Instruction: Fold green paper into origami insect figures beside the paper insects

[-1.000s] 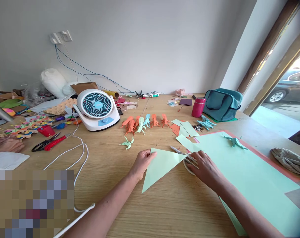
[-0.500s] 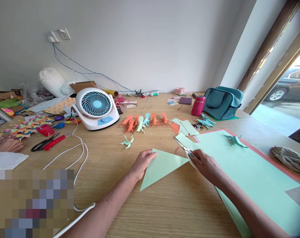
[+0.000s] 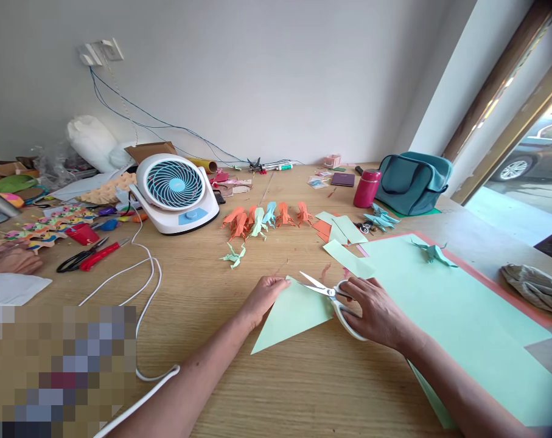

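Observation:
My left hand [image 3: 263, 299] pinches the upper left corner of a pale green paper triangle [image 3: 290, 317], held just over the table. In my right hand [image 3: 375, 310] is a pair of white-handled scissors [image 3: 320, 288], fingers through the loops. Its blades are spread and point left, close to the top edge of the triangle; I cannot tell whether paper lies between them. A cut green paper strip [image 3: 347, 258] lies beyond the scissors. Large green sheets [image 3: 444, 304] lie under and beside my right forearm.
Folded orange, green and blue paper figures [image 3: 270, 219] stand beyond my hands. A white fan [image 3: 178, 193], red-handled pliers [image 3: 103, 255] and a white cable [image 3: 153, 292] are on the left. A pink flask [image 3: 367, 188] and teal bag [image 3: 410, 185] stand back right. Another person's hand [image 3: 13, 258] rests far left.
My right hand has brought the scissors left and spread the blades near the triangle's top edge. My left hand still holds the paper, which has shifted slightly left.

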`<state>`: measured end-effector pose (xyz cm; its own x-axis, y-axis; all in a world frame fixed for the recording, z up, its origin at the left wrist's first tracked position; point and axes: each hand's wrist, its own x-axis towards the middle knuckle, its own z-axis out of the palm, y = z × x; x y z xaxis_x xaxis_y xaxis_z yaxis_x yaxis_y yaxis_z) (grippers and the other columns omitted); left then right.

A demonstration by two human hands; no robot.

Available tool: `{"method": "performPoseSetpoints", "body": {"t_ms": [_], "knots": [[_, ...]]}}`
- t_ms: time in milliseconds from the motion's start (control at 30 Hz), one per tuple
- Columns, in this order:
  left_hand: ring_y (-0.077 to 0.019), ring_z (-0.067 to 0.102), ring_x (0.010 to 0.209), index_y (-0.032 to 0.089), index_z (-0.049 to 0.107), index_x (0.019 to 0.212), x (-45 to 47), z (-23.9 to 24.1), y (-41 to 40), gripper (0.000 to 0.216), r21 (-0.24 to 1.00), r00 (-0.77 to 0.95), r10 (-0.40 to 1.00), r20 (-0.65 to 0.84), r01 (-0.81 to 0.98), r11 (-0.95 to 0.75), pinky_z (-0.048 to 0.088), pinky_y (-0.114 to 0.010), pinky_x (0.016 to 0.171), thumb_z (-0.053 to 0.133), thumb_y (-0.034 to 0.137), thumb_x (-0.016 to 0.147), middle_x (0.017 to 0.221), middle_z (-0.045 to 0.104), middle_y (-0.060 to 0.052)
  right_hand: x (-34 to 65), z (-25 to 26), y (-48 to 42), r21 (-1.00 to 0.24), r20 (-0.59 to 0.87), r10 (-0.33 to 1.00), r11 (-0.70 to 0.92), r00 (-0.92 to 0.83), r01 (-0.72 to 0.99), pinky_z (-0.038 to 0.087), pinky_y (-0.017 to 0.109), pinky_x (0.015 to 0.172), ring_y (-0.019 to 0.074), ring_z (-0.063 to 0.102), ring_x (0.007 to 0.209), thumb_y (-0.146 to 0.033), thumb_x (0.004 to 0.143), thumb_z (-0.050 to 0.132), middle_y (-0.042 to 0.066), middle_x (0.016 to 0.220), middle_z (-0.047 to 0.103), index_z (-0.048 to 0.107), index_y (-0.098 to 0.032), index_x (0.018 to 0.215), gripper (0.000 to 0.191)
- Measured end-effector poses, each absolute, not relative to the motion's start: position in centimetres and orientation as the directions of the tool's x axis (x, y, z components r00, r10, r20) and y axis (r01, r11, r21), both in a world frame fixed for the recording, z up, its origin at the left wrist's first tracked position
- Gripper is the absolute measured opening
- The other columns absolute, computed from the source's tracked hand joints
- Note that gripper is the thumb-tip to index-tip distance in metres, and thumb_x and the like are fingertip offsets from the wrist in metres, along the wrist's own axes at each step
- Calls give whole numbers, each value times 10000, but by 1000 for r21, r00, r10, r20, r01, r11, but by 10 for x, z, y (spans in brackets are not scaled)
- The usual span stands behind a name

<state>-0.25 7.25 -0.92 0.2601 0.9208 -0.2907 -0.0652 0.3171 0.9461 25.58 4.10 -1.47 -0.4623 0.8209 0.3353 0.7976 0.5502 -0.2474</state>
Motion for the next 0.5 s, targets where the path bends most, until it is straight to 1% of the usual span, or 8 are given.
{"method": "performPoseSetpoints", "body": {"t_ms": [100,167,333,500], "knots": [[-80,356,415,199,457,525,-2,-7,71,380,940,275,913,-301,-77,333,247,-226,428,716,424,690,466,437,59,255,-16,40,-223,314,818,557,-482,800,355,337,771,188,567,771,-318,878,558,45,836,623,575,-206,904,117],[-79,359,415,196,460,528,-1,-6,70,367,934,290,906,-309,-88,347,255,-224,429,697,414,703,468,443,57,254,-15,39,-210,310,818,556,-484,804,348,342,780,190,567,774,-316,873,570,39,829,626,580,-205,906,117],[-97,441,460,168,559,607,2,-5,68,297,920,321,893,-314,-127,370,326,-219,463,678,416,717,526,538,34,253,-15,38,-184,334,817,546,-471,817,333,341,766,186,569,753,-309,866,586,28,813,628,580,-201,905,115],[-111,484,501,149,614,655,2,-2,65,280,916,346,886,-307,-146,374,348,-222,479,667,413,730,572,580,13,253,-15,39,-158,360,802,555,-476,816,325,338,756,182,571,722,-315,868,585,22,781,627,577,-201,883,115]]}}
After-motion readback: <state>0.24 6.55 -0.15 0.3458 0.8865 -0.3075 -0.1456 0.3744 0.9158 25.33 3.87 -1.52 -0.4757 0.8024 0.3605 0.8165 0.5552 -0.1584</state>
